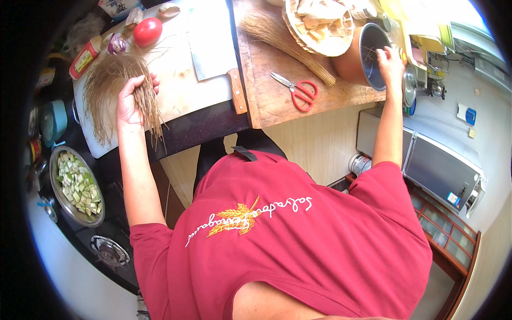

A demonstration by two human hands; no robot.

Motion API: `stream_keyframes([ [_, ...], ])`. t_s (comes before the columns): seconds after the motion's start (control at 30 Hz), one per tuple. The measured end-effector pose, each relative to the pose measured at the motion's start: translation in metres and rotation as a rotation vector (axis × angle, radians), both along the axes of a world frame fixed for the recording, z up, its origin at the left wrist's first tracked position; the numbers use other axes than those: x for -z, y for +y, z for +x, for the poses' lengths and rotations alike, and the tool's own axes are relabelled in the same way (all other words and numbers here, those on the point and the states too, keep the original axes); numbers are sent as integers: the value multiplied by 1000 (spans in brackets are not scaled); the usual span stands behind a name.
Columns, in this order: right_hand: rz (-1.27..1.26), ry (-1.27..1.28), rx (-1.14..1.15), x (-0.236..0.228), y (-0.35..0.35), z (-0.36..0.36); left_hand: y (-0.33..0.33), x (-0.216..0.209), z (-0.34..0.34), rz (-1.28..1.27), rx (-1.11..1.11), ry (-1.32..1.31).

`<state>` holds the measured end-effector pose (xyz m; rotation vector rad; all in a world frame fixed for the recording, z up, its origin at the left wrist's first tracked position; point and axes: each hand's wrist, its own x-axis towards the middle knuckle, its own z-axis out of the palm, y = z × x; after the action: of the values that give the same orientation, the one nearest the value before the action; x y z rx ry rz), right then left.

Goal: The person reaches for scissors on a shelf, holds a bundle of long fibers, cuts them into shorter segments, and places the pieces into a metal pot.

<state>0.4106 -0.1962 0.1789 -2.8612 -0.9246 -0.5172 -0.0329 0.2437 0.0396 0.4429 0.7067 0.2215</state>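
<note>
My left hand (136, 101) is closed around a bundle of thin brown dry strands (109, 80) that look like straw or stringy roots. They fan out over the white cutting board (176, 98) and hang past its near edge. Over the mouth of a brown pot (349, 64) with a dark grey inside, my right hand (393, 66) has its fingers curled together. A few fine strands show near those fingertips, but I cannot make out what they hold. Red-handled scissors (303, 96) lie partly opened on the wooden board (266, 109), near a second bundle of strands (288, 45).
A cleaver (237, 90) lies across the two boards' edges. A tomato (148, 32), a purple onion (117, 44) and a red bottle (85, 57) are behind my left hand. Pale slices fill a woven basket (349, 48). A steel bowl of chopped vegetables (98, 213) stands beside the burner (109, 252).
</note>
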Motion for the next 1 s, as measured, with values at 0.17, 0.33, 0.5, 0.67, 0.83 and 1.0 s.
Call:
stream_keyframes([
  [0.17, 648, 470, -39, 3, 93, -120, -2, -4, -11, 36, -43, 68],
  [0.33, 682, 1276, -193, 66, 165, -240, 4, -18, -4, 13, 42, -19],
  [0.5, 996, 1367, -1, 42, 155, -198, 2, -20, -22, 43, -37, 27],
  [0.67, 1150, 782, 294, 0, 37, -62, 3, -13, -11, -1, -9, 5],
  [0.83, 304, 489, 358, 27, -40, -1, -4, -13, -9, 9, -7, 29],
  [1.0, 617, 391, 213, 11, 14, -50, -5, -11, -13, 25, -10, 48],
])
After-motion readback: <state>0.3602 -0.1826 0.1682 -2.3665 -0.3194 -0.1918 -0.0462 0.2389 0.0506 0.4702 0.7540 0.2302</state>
